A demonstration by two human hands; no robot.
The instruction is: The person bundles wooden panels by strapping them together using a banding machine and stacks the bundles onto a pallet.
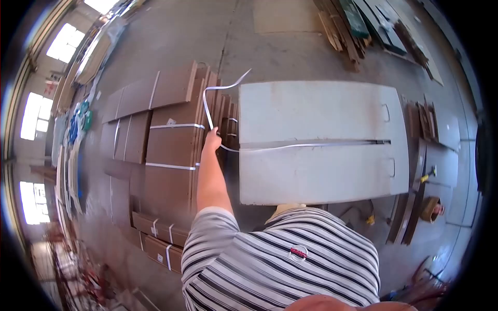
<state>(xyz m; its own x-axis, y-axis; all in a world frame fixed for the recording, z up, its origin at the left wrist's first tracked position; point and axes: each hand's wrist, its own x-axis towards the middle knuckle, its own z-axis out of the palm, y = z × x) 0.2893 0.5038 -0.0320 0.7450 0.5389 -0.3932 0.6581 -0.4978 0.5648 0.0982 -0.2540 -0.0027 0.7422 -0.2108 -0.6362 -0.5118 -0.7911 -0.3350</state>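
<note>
My left hand (pixel 212 140) is stretched forward at the left, its fingers closed on a white plastic strapping band (pixel 207 106). Beyond the fingers, the band's free end bends up and curls to the right. From my hand the other part runs right along the slot of a strapping machine (pixel 316 114) with a pale grey two-panel top. Each panel has a small handle near its right edge. Close beside my left hand are stacks of brown cartons (pixel 174 140) bound with white bands. My right hand is out of sight.
Brown boards (pixel 334 31) lie on the floor at the upper right. More dark boards (pixel 407 207), a yellow-handled tool (pixel 429 174) and a roll of brown tape (pixel 430 209) are to the right of the machine. Strapped flat cartons (pixel 161 249) lie at the lower left.
</note>
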